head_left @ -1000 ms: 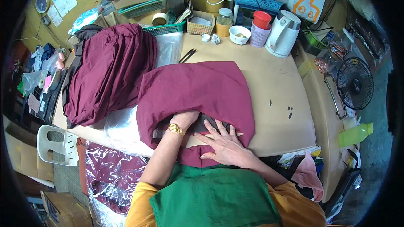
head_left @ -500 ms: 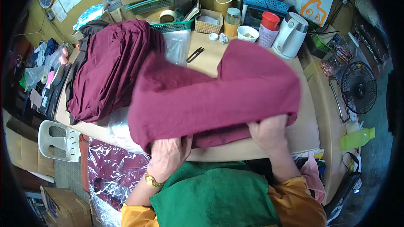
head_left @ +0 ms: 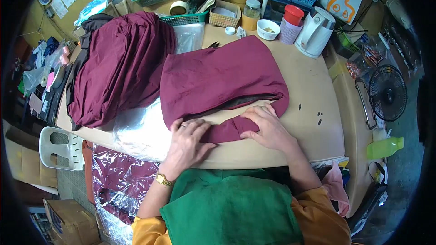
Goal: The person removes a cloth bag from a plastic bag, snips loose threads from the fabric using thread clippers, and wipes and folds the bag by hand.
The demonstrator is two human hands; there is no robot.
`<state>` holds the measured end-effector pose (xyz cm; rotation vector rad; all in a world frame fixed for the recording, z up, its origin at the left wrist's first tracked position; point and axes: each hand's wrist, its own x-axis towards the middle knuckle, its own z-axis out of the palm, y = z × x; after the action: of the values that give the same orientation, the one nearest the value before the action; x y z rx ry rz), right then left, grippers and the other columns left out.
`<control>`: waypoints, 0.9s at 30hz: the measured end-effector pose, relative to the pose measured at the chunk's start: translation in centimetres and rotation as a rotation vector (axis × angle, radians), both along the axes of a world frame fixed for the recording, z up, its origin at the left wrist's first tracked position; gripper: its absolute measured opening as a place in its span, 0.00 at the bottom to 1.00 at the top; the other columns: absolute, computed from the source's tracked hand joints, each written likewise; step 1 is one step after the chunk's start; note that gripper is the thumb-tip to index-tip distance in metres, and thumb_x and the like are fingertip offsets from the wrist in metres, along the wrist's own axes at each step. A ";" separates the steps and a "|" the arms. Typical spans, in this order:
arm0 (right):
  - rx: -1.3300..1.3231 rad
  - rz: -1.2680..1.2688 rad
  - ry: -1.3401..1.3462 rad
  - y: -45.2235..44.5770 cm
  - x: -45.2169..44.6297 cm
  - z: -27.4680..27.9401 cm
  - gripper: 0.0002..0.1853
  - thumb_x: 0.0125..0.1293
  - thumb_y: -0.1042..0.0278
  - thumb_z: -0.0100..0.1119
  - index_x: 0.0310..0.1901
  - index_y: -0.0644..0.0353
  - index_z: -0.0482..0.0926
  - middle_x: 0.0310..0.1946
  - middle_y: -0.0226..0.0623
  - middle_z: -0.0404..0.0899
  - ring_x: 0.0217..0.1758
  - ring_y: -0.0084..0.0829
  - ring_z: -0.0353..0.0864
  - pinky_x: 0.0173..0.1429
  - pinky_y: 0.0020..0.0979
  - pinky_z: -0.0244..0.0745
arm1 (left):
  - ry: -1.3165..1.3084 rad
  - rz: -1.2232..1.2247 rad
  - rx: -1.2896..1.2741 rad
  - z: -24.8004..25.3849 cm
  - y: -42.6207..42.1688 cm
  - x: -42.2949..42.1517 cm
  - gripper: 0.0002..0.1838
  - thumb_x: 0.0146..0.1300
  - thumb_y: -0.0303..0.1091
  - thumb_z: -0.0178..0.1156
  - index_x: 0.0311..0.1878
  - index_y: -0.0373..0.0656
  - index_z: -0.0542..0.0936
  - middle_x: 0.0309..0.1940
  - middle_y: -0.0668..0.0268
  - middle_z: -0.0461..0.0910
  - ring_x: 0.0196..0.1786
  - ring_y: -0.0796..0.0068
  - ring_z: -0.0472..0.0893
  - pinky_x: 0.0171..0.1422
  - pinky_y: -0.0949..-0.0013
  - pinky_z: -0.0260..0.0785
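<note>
A maroon cloth piece (head_left: 222, 72) lies on the tan tabletop (head_left: 313, 104), with an opening facing me that shows a dark lining and some of the table. Its narrow front strip runs between my hands. My left hand (head_left: 187, 139) rests on the left end of this strip, a ring on one finger and a gold watch at the wrist. My right hand (head_left: 268, 128) pinches the strip's right part between thumb and fingers. Left of the piece is a big heap of maroon cloth (head_left: 120, 68). Black snips (head_left: 214, 45) show just past the far edge.
Clear plastic bags (head_left: 141, 129) lie left of the cloth. Along the back stand a white kettle (head_left: 315, 31), a red-lidded cup (head_left: 291, 25), a white bowl (head_left: 268, 29), a jar (head_left: 251, 14) and baskets. A black fan (head_left: 388, 93) is at right.
The maroon piece was lifted and spread, and now lies flat, a little further right and away from me. My left hand has come out of its opening; both hands now hold the front strip.
</note>
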<state>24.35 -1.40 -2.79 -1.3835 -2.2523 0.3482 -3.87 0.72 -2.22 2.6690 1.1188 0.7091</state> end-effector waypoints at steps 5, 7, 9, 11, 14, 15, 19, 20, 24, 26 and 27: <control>0.019 -0.194 0.054 1.2 2.3 -3.5 0.10 0.62 0.61 0.66 0.36 0.58 0.81 0.32 0.37 0.74 0.43 0.40 0.73 0.56 0.41 0.62 | 0.059 0.158 0.011 -2.9 1.0 -1.8 0.19 0.54 0.37 0.70 0.48 0.42 0.82 0.37 0.61 0.79 0.46 0.60 0.78 0.62 0.55 0.61; 0.042 -0.204 0.074 1.4 3.0 -4.3 0.08 0.62 0.64 0.66 0.34 0.58 0.81 0.31 0.36 0.74 0.43 0.40 0.73 0.56 0.40 0.62 | 0.003 0.143 0.039 -3.8 1.5 -2.3 0.08 0.51 0.28 0.67 0.37 0.44 0.83 0.28 0.64 0.73 0.38 0.62 0.75 0.56 0.57 0.63; 0.068 -0.217 0.093 1.4 3.3 -4.5 0.06 0.62 0.66 0.65 0.32 0.59 0.81 0.30 0.35 0.74 0.42 0.39 0.73 0.55 0.40 0.62 | -0.041 0.133 0.079 -4.5 1.6 -2.5 0.08 0.51 0.27 0.67 0.37 0.45 0.83 0.28 0.64 0.73 0.38 0.62 0.74 0.56 0.58 0.63; 0.115 -0.245 0.089 1.1 3.3 -4.7 0.05 0.62 0.68 0.65 0.32 0.59 0.81 0.31 0.35 0.74 0.42 0.39 0.72 0.55 0.40 0.62 | -0.057 0.124 0.129 -4.5 1.0 -2.5 0.07 0.52 0.27 0.68 0.37 0.45 0.85 0.27 0.66 0.73 0.39 0.64 0.75 0.55 0.59 0.65; 0.045 -0.252 0.035 0.6 3.8 -3.1 0.04 0.62 0.69 0.64 0.35 0.59 0.82 0.35 0.36 0.76 0.45 0.40 0.74 0.57 0.41 0.64 | -0.305 -0.040 0.000 -2.8 0.4 -2.7 0.09 0.53 0.33 0.71 0.38 0.43 0.85 0.30 0.65 0.75 0.42 0.64 0.76 0.54 0.58 0.68; 0.045 -0.249 0.034 0.6 3.5 -2.6 0.04 0.62 0.69 0.64 0.35 0.59 0.82 0.35 0.36 0.76 0.45 0.40 0.74 0.57 0.41 0.64 | -0.305 -0.037 0.000 -2.1 0.2 -2.7 0.09 0.53 0.33 0.71 0.38 0.43 0.85 0.30 0.65 0.75 0.42 0.64 0.76 0.54 0.58 0.68; 0.009 -0.120 0.211 0.5 -0.5 -1.9 0.08 0.62 0.69 0.63 0.40 0.62 0.83 0.44 0.41 0.80 0.52 0.44 0.77 0.60 0.41 0.69 | -0.363 0.523 -0.163 0.4 -0.4 -2.7 0.19 0.55 0.37 0.73 0.43 0.35 0.78 0.35 0.54 0.80 0.38 0.56 0.80 0.43 0.58 0.72; -0.049 -0.040 0.213 0.5 -2.0 -1.8 0.10 0.63 0.69 0.63 0.42 0.65 0.83 0.47 0.43 0.81 0.55 0.45 0.78 0.62 0.41 0.71 | -0.290 0.458 -0.282 -1.0 0.1 -3.1 0.15 0.57 0.35 0.72 0.40 0.35 0.78 0.28 0.53 0.80 0.30 0.55 0.80 0.36 0.59 0.72; -0.035 0.038 0.092 0.5 -8.6 -1.8 0.09 0.62 0.69 0.63 0.41 0.64 0.83 0.39 0.41 0.84 0.47 0.45 0.82 0.53 0.44 0.74 | -0.377 0.373 -0.314 -0.3 -1.3 -0.6 0.09 0.59 0.28 0.68 0.32 0.36 0.77 0.23 0.54 0.78 0.25 0.57 0.80 0.31 0.61 0.70; -0.176 0.050 0.202 0.6 -10.0 -1.8 0.11 0.61 0.67 0.63 0.42 0.63 0.82 0.31 0.41 0.83 0.40 0.46 0.84 0.48 0.46 0.76 | -0.430 0.277 -0.181 -0.2 -2.3 0.7 0.10 0.58 0.26 0.68 0.30 0.36 0.75 0.22 0.55 0.75 0.24 0.57 0.78 0.30 0.61 0.69; -0.196 0.032 0.290 0.4 -10.2 -1.9 0.11 0.59 0.67 0.65 0.40 0.65 0.81 0.29 0.43 0.84 0.35 0.46 0.85 0.43 0.46 0.77 | -0.429 0.276 -0.133 -0.5 -2.5 0.8 0.10 0.58 0.26 0.68 0.28 0.36 0.74 0.22 0.55 0.73 0.23 0.57 0.75 0.30 0.61 0.67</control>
<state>14.12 -0.99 -4.69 -1.2964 -2.0453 0.7475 -3.05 -1.76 -2.69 2.1296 1.3585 1.1417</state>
